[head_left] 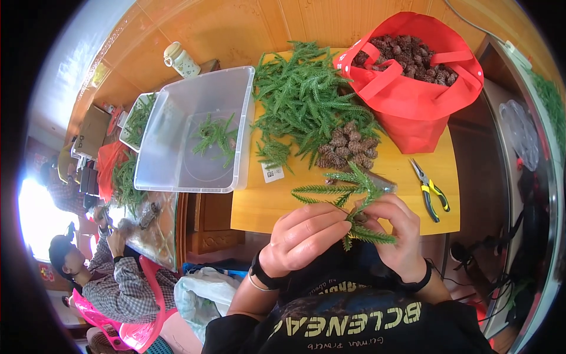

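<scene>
green sprig bundle [348,197] pinched between left hand [306,239] and right hand [398,233], both closed on stems, held above counter [259,206] edge. step judged: sprigs being gathered. pine cones [345,150], pliers [430,190] lie nearby; next move likely calls for firm grip.

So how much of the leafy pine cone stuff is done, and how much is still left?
Done: a few green sprigs already lie in the clear plastic bin. In hand: the left hand and right hand hold a small bunch of sprigs together. Left: a big pile of greenery and loose pine cones wait on the yellow table, and the red bag looks full of cones.
</scene>
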### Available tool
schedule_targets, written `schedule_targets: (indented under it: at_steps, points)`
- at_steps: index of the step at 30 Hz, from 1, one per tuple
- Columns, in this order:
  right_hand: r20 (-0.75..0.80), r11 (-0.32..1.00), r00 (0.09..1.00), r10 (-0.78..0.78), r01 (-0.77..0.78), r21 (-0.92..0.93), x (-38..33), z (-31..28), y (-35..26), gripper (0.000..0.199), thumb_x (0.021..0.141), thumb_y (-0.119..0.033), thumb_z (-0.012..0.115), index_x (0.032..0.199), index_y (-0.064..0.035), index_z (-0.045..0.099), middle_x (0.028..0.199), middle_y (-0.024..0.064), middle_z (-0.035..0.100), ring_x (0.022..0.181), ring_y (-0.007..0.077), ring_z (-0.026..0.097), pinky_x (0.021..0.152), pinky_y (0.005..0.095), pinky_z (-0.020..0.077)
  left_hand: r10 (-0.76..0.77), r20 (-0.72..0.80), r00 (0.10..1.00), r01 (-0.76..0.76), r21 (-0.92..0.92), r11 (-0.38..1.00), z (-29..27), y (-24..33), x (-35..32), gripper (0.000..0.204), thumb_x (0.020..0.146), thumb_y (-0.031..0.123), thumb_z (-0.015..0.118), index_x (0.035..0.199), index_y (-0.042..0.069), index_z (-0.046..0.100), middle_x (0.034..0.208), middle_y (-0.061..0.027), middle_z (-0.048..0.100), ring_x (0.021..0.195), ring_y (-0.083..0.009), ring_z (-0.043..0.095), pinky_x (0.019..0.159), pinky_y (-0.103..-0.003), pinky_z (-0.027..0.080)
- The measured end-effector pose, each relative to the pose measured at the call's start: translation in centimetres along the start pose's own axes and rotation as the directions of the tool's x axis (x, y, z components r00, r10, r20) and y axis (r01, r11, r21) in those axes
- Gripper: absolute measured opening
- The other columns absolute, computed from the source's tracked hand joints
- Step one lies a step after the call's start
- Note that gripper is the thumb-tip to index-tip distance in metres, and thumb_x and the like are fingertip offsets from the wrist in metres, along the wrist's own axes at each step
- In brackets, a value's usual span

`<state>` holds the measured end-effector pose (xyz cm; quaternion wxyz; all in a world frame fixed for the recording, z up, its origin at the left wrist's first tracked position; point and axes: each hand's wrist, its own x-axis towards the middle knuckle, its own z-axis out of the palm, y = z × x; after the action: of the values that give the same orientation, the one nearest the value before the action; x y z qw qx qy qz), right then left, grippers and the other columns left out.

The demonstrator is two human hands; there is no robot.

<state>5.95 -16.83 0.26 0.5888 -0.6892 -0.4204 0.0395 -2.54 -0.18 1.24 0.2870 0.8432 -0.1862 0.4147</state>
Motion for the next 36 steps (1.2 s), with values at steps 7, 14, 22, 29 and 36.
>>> schedule_targets:
  at_steps: [7, 14, 22, 29, 36]
  points:
    - [0.002, 1.0, 1.0, 0.02, -0.02, -0.001, 0.0, 0.0, -0.2, 0.022, 0.074, 0.006, 0.059, 0.096, 0.0014, 0.061, 0.09, 0.0144, 0.061, 0.079, 0.0278, 0.061, 0.068, 0.0312, 0.0492, -0.161, -0.007, 0.987, 0.161, -0.038, 0.986, 0.4, 0.7, 0.6, 0.029, 0.064, -0.016, 0.063, 0.089, -0.001, 0.061, 0.079, -0.0097, 0.061, 0.07, -0.0252, 0.063, 0.061, -0.032, 0.053]
    - [0.016, 1.0, 1.0, 0.023, -0.023, -0.009, 0.1, 0.0, -0.2, 0.023, 0.073, 0.008, 0.06, 0.095, 0.0017, 0.061, 0.089, 0.0144, 0.061, 0.075, 0.0255, 0.062, 0.066, 0.0296, 0.0495, -0.147, 0.029, 0.989, 0.149, -0.109, 0.983, 0.4, 0.2, 0.0, 0.032, 0.062, -0.016, 0.061, 0.088, 0.002, 0.063, 0.081, -0.0102, 0.057, 0.07, -0.0253, 0.062, 0.061, -0.032, 0.052]
    - [0.021, 0.999, 1.0, -0.018, 0.019, -0.038, 0.2, -0.1, -0.3, 0.023, 0.072, 0.008, 0.061, 0.094, 0.0009, 0.061, 0.087, 0.0137, 0.062, 0.071, 0.0242, 0.062, 0.063, 0.0289, 0.0492, -0.125, 0.021, 0.992, 0.127, -0.199, 0.972, 0.3, 0.1, -0.1, 0.031, 0.06, -0.013, 0.062, 0.086, 0.003, 0.061, 0.081, -0.0118, 0.057, 0.072, -0.0285, 0.062, 0.06, -0.034, 0.052]
    - [0.009, 0.998, 0.999, -0.039, 0.039, -0.058, 0.2, -0.2, -0.5, 0.023, 0.072, 0.007, 0.062, 0.093, 0.0, 0.061, 0.084, 0.0128, 0.061, 0.069, 0.0241, 0.062, 0.06, 0.0294, 0.0485, -0.114, 0.017, 0.993, 0.115, -0.245, 0.963, 0.4, -0.1, -0.3, 0.031, 0.06, -0.012, 0.063, 0.087, 0.004, 0.06, 0.083, -0.0128, 0.057, 0.073, -0.0295, 0.063, 0.06, -0.035, 0.053]
    - [0.024, 0.998, 0.999, -0.025, 0.026, -0.05, 0.1, -0.3, -0.5, 0.022, 0.071, 0.007, 0.063, 0.092, 0.0001, 0.062, 0.081, 0.0119, 0.061, 0.068, 0.0241, 0.061, 0.059, 0.0296, 0.0479, -0.057, 0.027, 0.998, 0.061, -0.167, 0.984, 0.1, 0.1, -0.4, 0.03, 0.061, -0.007, 0.069, 0.088, 0.004, 0.06, 0.085, -0.0138, 0.058, 0.072, -0.0285, 0.063, 0.061, -0.034, 0.054]
